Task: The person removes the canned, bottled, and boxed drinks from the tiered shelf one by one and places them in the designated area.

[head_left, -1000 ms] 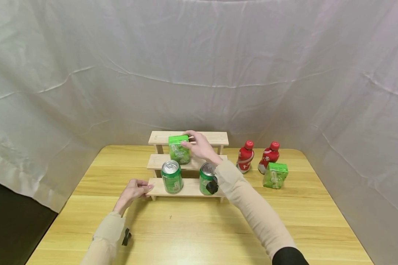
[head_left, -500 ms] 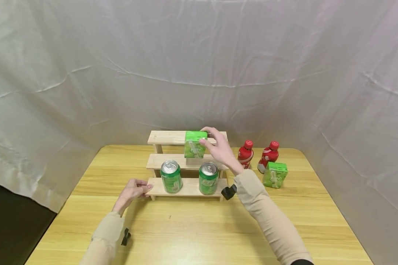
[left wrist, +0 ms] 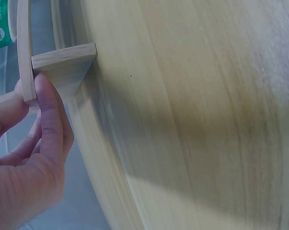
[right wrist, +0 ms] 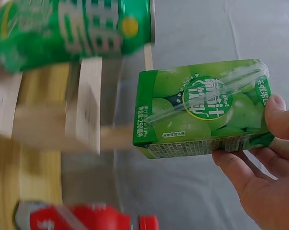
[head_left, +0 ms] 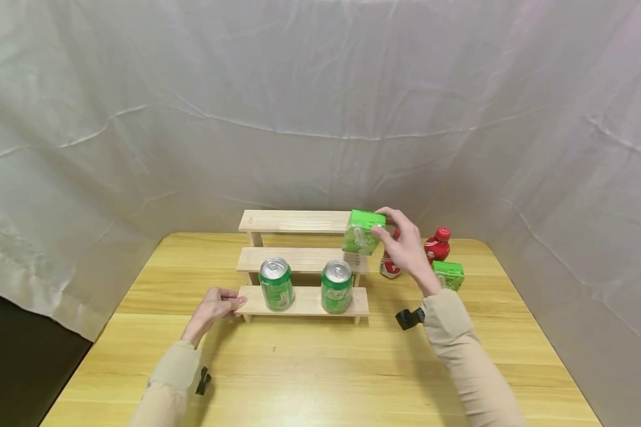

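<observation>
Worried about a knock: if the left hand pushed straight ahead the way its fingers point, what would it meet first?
The left hand already touches the wooden rack's bottom step; further along, probably the nearer green can.

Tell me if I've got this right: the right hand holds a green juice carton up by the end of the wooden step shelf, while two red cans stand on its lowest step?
Not quite. The two cans on the lowest step of the wooden step shelf are green, not red, as the head view shows. The rest holds: the right hand does hold the green juice carton up by the shelf's end.
</observation>
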The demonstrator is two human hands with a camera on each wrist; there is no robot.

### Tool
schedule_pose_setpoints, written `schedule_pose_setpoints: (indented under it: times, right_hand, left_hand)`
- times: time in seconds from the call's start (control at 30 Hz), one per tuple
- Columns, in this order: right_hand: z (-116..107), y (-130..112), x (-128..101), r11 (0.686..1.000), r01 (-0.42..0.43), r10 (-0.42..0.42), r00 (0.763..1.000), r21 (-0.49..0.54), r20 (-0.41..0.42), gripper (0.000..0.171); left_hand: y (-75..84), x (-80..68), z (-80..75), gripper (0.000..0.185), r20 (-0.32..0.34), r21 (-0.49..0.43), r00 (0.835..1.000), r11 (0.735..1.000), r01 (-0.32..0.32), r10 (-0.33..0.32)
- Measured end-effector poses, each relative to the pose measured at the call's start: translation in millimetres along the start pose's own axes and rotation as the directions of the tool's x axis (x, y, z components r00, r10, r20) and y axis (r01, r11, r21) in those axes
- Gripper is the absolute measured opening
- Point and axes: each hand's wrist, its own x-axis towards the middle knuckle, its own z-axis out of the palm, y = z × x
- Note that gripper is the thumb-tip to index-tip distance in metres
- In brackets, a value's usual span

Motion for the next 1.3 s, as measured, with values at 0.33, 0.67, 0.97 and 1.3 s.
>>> schedule_pose_setpoints:
  times: [0.33, 0.67, 0.97, 1.3]
  right_hand:
    - [-36, 36, -22, 0.988, -0.087, 0.087, 0.996, -0.126, -0.001, 0.034]
    - [-34, 72, -38, 0.972, -0.153, 0.168, 0.983, -0.178, 0.073, 0.036]
    - [-24, 97, -45, 0.971, -0.190, 0.207, 0.972, -0.146, 0.111, 0.035]
    - [-17, 109, -48, 0.965, -0.212, 0.235, 0.961, -0.155, 0.145, 0.033]
  left_hand:
    - [-0.2, 0.9, -2.5, 0.044, 0.013, 0.008, 1.000, 1.000, -0.008, 0.008]
    - [-1.3, 1.9, 1.4, 0.044, -0.015, 0.007, 1.000, 1.000, 0.016, -0.016]
    - [-0.7, 1.2, 2.1, 0.044, -0.023, 0.009, 1.000, 1.000, 0.011, -0.011]
    - [0.2, 0.5, 2.6, 0.043, -0.036, 0.013, 0.999, 1.000, 0.025, -0.024]
